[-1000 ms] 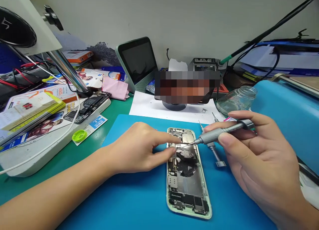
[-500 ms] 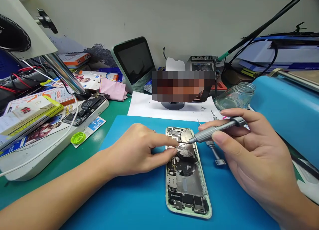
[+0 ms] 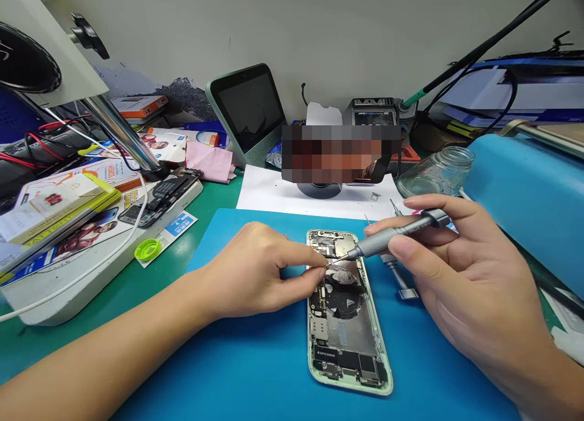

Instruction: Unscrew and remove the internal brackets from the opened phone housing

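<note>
An opened phone (image 3: 353, 342) with a pale green frame lies on the blue mat (image 3: 246, 360), its inner parts exposed. My right hand (image 3: 465, 275) grips a grey precision screwdriver (image 3: 387, 238) by its knurled handle, the shaft slanting down to the left over the phone's upper half. My left hand (image 3: 260, 269) reaches over the phone's left edge, thumb and forefinger pinched at the screwdriver's tip. Whatever those fingertips hold is too small to make out. Partly behind my right hand, a second screwdriver (image 3: 401, 281) lies on the mat.
A glass jar (image 3: 438, 168) lies tilted behind my right hand, beside a blue machine (image 3: 524, 190). White paper (image 3: 269, 193) with a small metal piece (image 3: 375, 196) lies beyond the mat. Leftward are a green cap (image 3: 148, 249), another disassembled phone (image 3: 159, 199) and a screen device (image 3: 249, 107).
The view has shifted slightly, moving the scene a little to the right. My left thumb and forefinger have drawn closer together at the screwdriver tip. The right hand keeps its grip.
</note>
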A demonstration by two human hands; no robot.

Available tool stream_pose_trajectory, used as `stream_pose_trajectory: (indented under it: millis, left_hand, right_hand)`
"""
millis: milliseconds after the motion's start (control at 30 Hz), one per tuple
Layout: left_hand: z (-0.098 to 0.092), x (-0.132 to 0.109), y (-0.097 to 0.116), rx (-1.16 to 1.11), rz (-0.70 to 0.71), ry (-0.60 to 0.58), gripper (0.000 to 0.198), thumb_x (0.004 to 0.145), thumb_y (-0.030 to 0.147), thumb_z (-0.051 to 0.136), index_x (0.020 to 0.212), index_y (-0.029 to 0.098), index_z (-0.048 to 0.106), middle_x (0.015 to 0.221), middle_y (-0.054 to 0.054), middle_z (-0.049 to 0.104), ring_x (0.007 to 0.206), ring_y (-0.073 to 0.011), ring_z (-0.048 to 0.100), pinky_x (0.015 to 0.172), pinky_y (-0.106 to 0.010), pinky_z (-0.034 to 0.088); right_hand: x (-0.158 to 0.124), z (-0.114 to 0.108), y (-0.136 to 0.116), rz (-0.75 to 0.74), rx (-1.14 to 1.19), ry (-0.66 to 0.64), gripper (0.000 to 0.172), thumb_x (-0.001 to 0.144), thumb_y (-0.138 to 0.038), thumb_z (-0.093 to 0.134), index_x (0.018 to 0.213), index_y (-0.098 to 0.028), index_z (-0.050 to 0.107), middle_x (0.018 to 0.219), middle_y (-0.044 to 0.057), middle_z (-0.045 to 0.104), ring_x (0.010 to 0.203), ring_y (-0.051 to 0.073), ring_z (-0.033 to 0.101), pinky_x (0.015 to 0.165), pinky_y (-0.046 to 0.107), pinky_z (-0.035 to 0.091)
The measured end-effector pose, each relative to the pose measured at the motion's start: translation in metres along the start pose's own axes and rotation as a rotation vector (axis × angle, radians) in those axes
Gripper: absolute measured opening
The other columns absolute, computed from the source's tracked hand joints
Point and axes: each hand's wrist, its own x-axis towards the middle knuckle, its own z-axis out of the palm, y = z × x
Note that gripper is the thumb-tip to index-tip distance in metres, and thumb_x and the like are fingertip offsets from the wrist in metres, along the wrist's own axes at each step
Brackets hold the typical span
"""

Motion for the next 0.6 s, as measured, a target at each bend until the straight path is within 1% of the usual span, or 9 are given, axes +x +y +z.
stream_pose_trajectory:
  millis: [67, 133, 267, 400, 467, 533, 600]
  left_hand:
    - [-0.0003, 0.0001, 0.0007, -0.007, -0.007, -0.005, 0.020, 0.098, 0.019, 0.065, 0.098, 0.017, 0.084, 0.065, 0.000, 0.074, 0.048, -0.0093, 0.050, 0.050, -0.025, 0.033]
    - [-0.0007, 0.0008, 0.0014, -0.021, -0.020, -0.012, 0.021, 0.098, 0.019, 0.064, 0.099, 0.017, 0.084, 0.062, 0.001, 0.071, 0.047, -0.0089, 0.047, 0.049, -0.024, 0.032]
    - [-0.0011, 0.0023, 0.0028, -0.044, -0.045, -0.005, 0.020, 0.095, 0.019, 0.064, 0.095, 0.013, 0.084, 0.054, 0.005, 0.060, 0.044, -0.0069, 0.038, 0.046, -0.023, 0.028]
    - [-0.0011, 0.0027, 0.0054, -0.057, -0.065, 0.017, 0.018, 0.091, 0.017, 0.065, 0.086, 0.013, 0.082, 0.049, 0.009, 0.047, 0.043, -0.0056, 0.029, 0.045, -0.023, 0.024]
    - [-0.0011, 0.0029, 0.0067, -0.057, -0.077, 0.025, 0.017, 0.090, 0.016, 0.065, 0.085, 0.013, 0.081, 0.049, 0.009, 0.044, 0.044, -0.0055, 0.028, 0.045, -0.023, 0.023]
    - [-0.0010, 0.0033, 0.0072, -0.052, -0.082, 0.022, 0.017, 0.089, 0.015, 0.065, 0.085, 0.014, 0.081, 0.050, 0.009, 0.044, 0.045, -0.0056, 0.028, 0.045, -0.023, 0.023]
    - [-0.0009, 0.0038, 0.0067, -0.041, -0.079, 0.013, 0.018, 0.089, 0.014, 0.063, 0.084, 0.014, 0.081, 0.050, 0.009, 0.045, 0.045, -0.0061, 0.027, 0.045, -0.023, 0.023]
  right_hand:
    - [0.0002, 0.0007, 0.0000, -0.005, -0.012, 0.004, 0.039, 0.086, -0.042, 0.086, 0.114, -0.030, 0.063, 0.091, 0.002, 0.083, 0.074, 0.018, 0.080, 0.042, 0.015, 0.054]
    - [0.0006, 0.0011, 0.0004, -0.002, -0.029, 0.009, 0.040, 0.085, -0.043, 0.086, 0.115, -0.030, 0.063, 0.091, 0.003, 0.083, 0.070, 0.018, 0.080, 0.036, 0.016, 0.050]
    - [0.0010, 0.0008, 0.0008, -0.005, -0.042, 0.021, 0.040, 0.084, -0.044, 0.086, 0.115, -0.030, 0.063, 0.091, 0.002, 0.083, 0.066, 0.018, 0.079, 0.035, 0.017, 0.049]
    - [-0.0008, 0.0008, -0.0002, -0.024, -0.058, 0.011, 0.036, 0.088, -0.041, 0.083, 0.115, -0.030, 0.062, 0.093, 0.001, 0.083, 0.068, 0.016, 0.078, 0.034, 0.016, 0.048]
    - [-0.0025, 0.0018, -0.0005, -0.058, -0.059, 0.007, 0.034, 0.090, -0.036, 0.082, 0.117, -0.031, 0.062, 0.094, 0.000, 0.083, 0.073, 0.015, 0.079, 0.041, 0.014, 0.054]
    - [-0.0040, 0.0031, -0.0006, -0.096, -0.052, -0.004, 0.032, 0.091, -0.030, 0.082, 0.117, -0.032, 0.062, 0.096, -0.002, 0.082, 0.082, 0.013, 0.080, 0.057, 0.013, 0.062]
    - [-0.0047, 0.0041, -0.0007, -0.109, -0.041, -0.020, 0.030, 0.092, -0.027, 0.081, 0.115, -0.032, 0.063, 0.096, -0.003, 0.082, 0.087, 0.013, 0.080, 0.068, 0.015, 0.066]
